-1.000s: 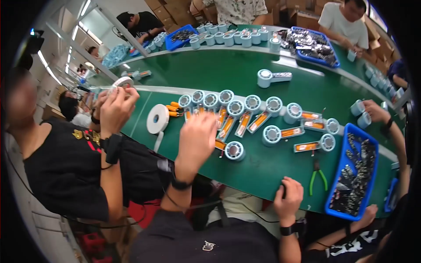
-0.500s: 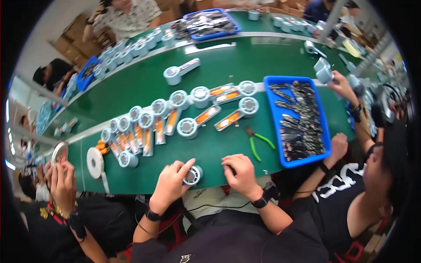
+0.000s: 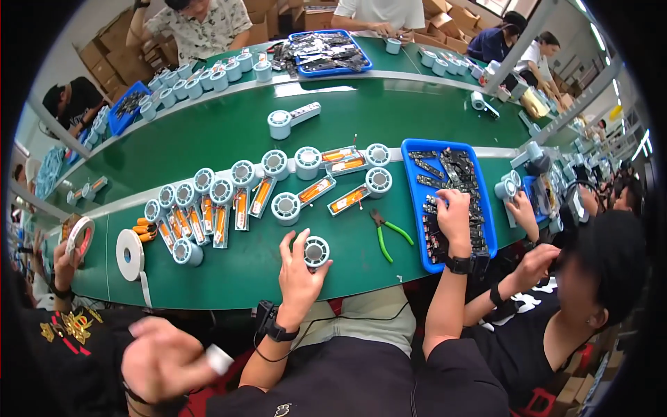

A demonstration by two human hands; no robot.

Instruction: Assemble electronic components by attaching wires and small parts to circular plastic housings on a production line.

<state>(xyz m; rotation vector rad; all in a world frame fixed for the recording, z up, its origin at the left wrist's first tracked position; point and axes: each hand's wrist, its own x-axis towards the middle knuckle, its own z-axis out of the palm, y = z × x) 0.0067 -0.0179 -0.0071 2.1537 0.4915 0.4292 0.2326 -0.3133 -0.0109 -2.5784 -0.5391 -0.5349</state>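
Observation:
My left hand (image 3: 297, 272) rests on the green table (image 3: 229, 278) near its front edge, with its fingers curled around a round white-grey spool (image 3: 317, 251). My right hand (image 3: 453, 207) reaches into the blue tray (image 3: 415, 182) of small black parts, fingertips down among them. Whether it grips one is hidden. Both wrists carry a dark watch. Green-handled pliers (image 3: 388, 231) lie on the table between my two hands.
Rows of round spools with orange and silver strips (image 3: 243, 198) lie beyond my left hand. A white tape roll (image 3: 129, 255) stands at the left. People work at both sides and across the table, by a second blue tray (image 3: 326, 54). A blurred hand (image 3: 163, 361) is at lower left.
My right hand has left the spool and gone right into the blue tray. My left hand stays at the spool. The view has swung to the right.

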